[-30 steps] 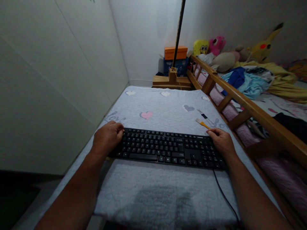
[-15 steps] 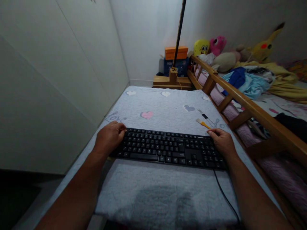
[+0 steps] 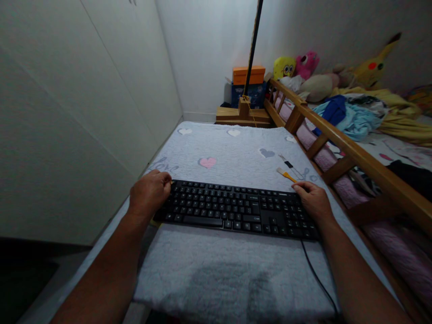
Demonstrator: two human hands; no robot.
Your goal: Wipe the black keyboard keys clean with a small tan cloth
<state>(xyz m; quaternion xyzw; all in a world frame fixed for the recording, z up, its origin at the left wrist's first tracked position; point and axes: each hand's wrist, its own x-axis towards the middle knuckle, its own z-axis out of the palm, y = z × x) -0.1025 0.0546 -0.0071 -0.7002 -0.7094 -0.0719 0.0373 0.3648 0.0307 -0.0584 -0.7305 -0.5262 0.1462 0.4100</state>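
Head view: full-size black computer keyboard (image 3: pixel 216 204) lying flat on a pale grey-blue quilted cover (image 3: pixel 232 150), between two bare hands, with its space bar toward the wearer. The left hand (image 3: pixel 150 193) lies over the keyboard's left end, fingers curled and tips drawn together at the far corner; whether they grip the edge or something small and yellowish there cannot be told. A yellow patch (image 3: pixel 155 223), too little exposed to identify, shows below the same end. The right hand (image 3: pixel 313 200) covers the right end, thumb and forefinger pressed close near the far right corner; what, if anything, lies between them is hidden.

Compared with the view half a second ago, the left hand has shifted slightly outward, exposing a little more of the left-hand keys, while the keyboard and the right hand have stayed in place. This suggests that the left hand is working along the end rather than carrying the keyboard, which appears steady.

Beyond the keyboard, an orange-handled flat brush (image 3: pixel 286 174) points its bristles up and left, its handle reaching the right fingertips; contact is uncertain. Just behind it lies a wire tool with a black grip (image 3: pixel 289 164). The black cable (image 3: pixel 315 272) runs from beneath the keyboard toward the wearer.
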